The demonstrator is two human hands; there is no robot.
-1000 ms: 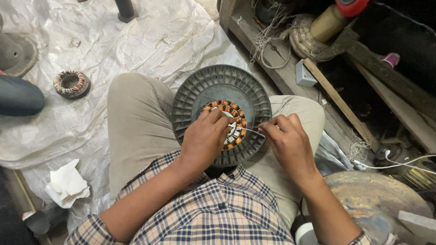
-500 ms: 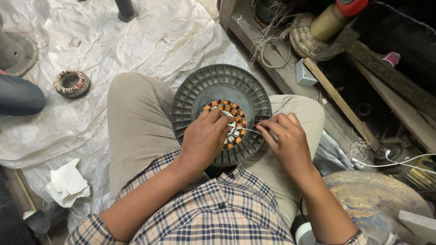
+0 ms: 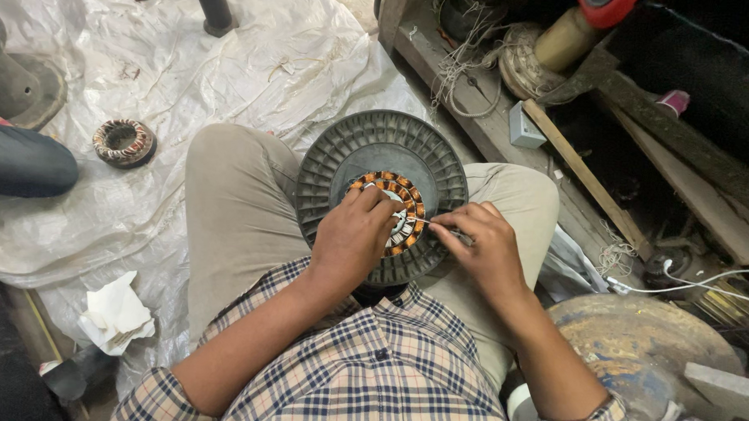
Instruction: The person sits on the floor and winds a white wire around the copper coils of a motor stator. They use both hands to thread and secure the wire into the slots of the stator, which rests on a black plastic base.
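Observation:
A round dark grey ribbed motor housing (image 3: 343, 147) rests on my lap between my knees. In its centre sits a ring of orange copper windings (image 3: 392, 184). My left hand (image 3: 350, 239) lies over the lower left of that ring, fingers curled on the windings. My right hand (image 3: 483, 247) pinches a thin metal tool (image 3: 447, 230) whose tip touches the right edge of the windings. Part of the winding ring is hidden under my left hand.
A white plastic sheet (image 3: 230, 64) covers the floor. A second wound stator (image 3: 124, 141) lies at left, near a dark object (image 3: 19, 161). Crumpled paper (image 3: 115, 311) lies lower left. A cluttered wooden shelf (image 3: 575, 159) and white cable (image 3: 687, 284) stand at right.
My right hand has drawn in closer to the windings with the thin tool. My left hand stays on the ring.

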